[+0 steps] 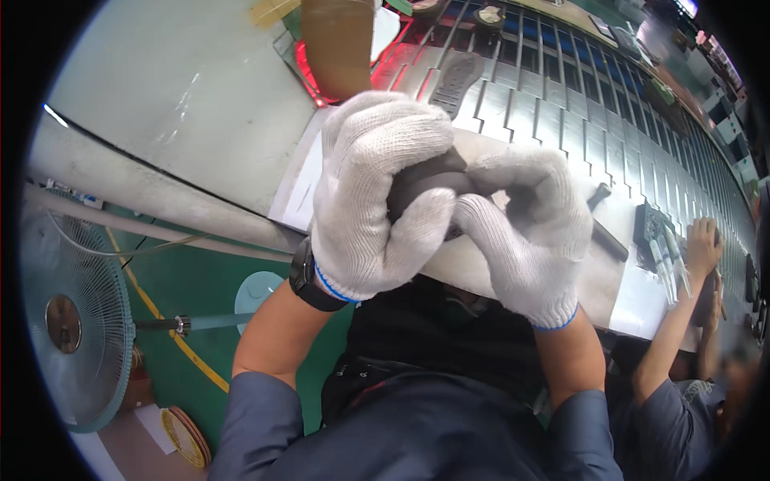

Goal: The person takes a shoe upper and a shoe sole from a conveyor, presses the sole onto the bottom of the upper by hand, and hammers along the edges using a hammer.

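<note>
White knitted gloves cover both of my hands, raised close together over the work table. My left hand is wrapped around a dark grey-brown shoe part, thumb on the near side and fingers over the far side. At its right end, my right hand pinches the edge between thumb and forefinger. Much of the part is hidden by the gloves, so its full shape does not show. Beyond my hands, a dark shoe sole lies on the metal slatted conveyor.
Right of my hands lies a dark-handled tool. Farther right, a co-worker's hand is near a dark block and syringe-like tubes. A brown panel with red glow stands ahead. A fan stands left.
</note>
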`<state>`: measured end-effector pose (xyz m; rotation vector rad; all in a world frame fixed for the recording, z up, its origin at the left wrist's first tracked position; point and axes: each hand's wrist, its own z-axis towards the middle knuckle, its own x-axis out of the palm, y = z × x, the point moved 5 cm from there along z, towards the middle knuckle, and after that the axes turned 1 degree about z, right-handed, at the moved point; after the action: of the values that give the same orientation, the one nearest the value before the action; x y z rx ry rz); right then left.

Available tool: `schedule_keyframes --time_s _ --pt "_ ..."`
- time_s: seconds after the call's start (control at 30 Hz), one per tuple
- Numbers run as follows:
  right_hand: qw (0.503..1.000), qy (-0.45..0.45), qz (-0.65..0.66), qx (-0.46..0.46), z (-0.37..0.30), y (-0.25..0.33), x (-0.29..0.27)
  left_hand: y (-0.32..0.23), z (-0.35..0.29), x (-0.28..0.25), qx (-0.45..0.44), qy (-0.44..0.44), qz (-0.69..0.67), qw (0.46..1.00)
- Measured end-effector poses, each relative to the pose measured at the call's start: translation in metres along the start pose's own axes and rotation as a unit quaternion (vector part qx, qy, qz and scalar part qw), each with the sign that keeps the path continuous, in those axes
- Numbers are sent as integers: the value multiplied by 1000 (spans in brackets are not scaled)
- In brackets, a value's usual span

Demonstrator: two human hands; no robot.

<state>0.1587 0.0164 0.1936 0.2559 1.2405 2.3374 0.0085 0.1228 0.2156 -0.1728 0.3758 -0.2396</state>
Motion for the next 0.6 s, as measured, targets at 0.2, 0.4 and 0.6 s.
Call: schedule_keyframes --time_s 0.2,0.4,0.6 --pt "999 16 10 -34 -10 -3 20 -11 -22 -22 -42 108 115 987" --pt "997 36 2 -66 -10 1 28 -19 -36 -29 -23 109 159 981" --pt "997 73 -18 3 -7 20 23 -31 -28 -27 -1 104 169 980"
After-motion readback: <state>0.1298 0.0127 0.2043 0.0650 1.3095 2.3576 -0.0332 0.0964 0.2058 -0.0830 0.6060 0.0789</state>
